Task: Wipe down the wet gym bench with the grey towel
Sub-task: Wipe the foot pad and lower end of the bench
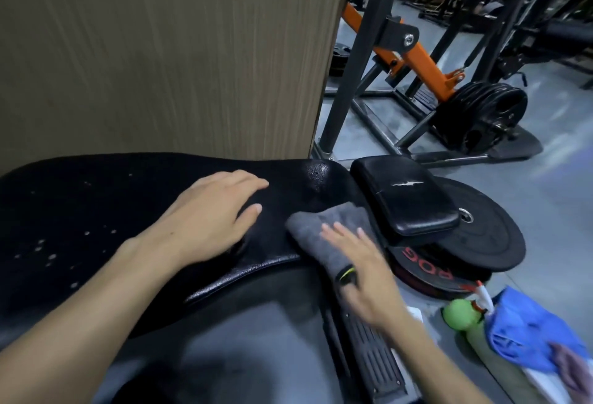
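A: Left hand [211,217]?
B: Flat on the counter [96,211], fingers straight, gripping nothing. Droplets on the pad left of it.
A: Right hand [362,262]?
B: Fingers straight, pressing the towel [324,227] onto the counter's right edge, just right of the left hand. Dark ring with a green stripe on the thumb.
A: Beyond the towel?
B: Small pad [404,198] over stacked plates [481,243]. Green bottle [462,314], blue cloth [526,330] nearer, on the floor.
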`<action>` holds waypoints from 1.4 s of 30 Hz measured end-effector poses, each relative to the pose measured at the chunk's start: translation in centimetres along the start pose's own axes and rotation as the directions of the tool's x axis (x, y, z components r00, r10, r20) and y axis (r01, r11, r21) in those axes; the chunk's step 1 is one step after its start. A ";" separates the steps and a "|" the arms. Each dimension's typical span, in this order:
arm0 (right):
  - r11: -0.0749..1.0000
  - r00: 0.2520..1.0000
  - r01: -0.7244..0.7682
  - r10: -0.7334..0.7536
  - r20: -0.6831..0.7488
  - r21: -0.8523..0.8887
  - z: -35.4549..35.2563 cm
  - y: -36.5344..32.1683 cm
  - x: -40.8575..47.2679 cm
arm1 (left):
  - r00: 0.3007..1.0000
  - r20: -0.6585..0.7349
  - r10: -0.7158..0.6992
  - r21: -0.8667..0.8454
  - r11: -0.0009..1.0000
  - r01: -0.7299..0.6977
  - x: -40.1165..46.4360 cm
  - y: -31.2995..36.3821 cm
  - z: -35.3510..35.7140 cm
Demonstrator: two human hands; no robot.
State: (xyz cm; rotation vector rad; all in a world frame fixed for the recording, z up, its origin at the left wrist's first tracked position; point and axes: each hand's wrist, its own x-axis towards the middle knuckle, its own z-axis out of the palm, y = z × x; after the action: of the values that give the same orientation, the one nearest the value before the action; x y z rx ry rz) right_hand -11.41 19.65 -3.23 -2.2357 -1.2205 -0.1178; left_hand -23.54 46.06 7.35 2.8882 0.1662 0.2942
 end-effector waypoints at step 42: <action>0.922 0.957 -0.288 0.287 -0.041 -0.259 -3.4 3.3 3.1 | 0.998 -0.012 -0.066 -0.007 0.998 0.066 0.8 -3.4 -0.7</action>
State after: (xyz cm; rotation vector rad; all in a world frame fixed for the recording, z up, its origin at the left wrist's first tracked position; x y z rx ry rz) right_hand -6.35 18.81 -0.80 -2.6196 -0.9024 -0.1752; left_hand -23.24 49.56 7.30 2.8679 0.2622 0.3005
